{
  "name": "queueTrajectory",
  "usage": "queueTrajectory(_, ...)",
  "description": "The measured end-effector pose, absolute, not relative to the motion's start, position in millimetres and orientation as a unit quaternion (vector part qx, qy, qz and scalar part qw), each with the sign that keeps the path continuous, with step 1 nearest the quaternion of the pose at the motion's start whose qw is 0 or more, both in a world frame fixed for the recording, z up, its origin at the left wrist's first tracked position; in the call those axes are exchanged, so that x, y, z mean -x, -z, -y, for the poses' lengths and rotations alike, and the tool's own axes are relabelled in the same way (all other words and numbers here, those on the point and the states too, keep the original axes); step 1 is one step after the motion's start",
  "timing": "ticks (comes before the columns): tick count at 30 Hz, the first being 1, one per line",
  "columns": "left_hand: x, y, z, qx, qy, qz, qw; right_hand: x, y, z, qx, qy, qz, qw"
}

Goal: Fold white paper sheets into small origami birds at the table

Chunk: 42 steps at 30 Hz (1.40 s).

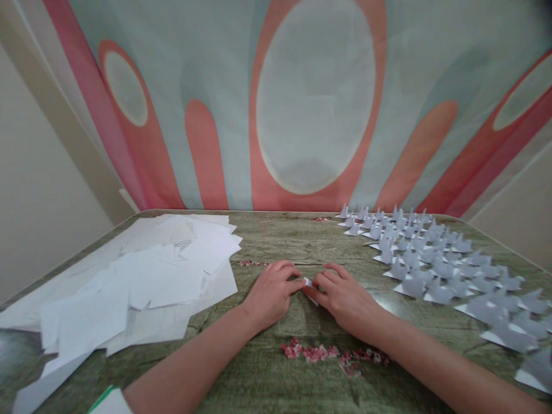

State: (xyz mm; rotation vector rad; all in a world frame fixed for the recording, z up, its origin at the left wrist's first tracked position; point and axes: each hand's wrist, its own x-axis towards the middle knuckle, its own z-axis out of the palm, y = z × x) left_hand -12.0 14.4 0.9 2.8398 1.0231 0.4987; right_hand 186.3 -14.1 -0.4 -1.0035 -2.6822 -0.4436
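Note:
Between my two hands, at the middle of the table, lies a small folded piece of white paper [310, 292], partly covered by fingers. My left hand [275, 287] reaches it from the left, its thumb and fingertips at the paper's upper end. On the other side, my right hand [338, 296] has thumb and fingers closed on the paper's right edge. The fold's full shape is hidden under the fingers.
Loose white paper sheets [168, 276] are heaped on the left of the wood-patterned table [276, 236]. Many folded white paper birds [414, 282] stand in rows on the right. A patterned cloth [233, 69] hangs behind the table's far edge.

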Motion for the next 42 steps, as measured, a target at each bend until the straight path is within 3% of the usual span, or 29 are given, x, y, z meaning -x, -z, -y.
queueTrajectory(18, 7, -9, -7, -0.939, -0.074, -0.322, -0.097, -177, -4, 28, 0.371, 0.174, 0.910, 0.067)
queueTrajectory(31, 5, -10, -6, -0.936, -0.057, -0.327, -0.119, -183, -25, 43, 0.408, 0.084, 0.909, 0.002)
queueTrajectory(42, 3, -4, -4, -0.936, -0.087, -0.323, -0.105, -189, -21, 42, 0.416, 0.079, 0.906, 0.014)
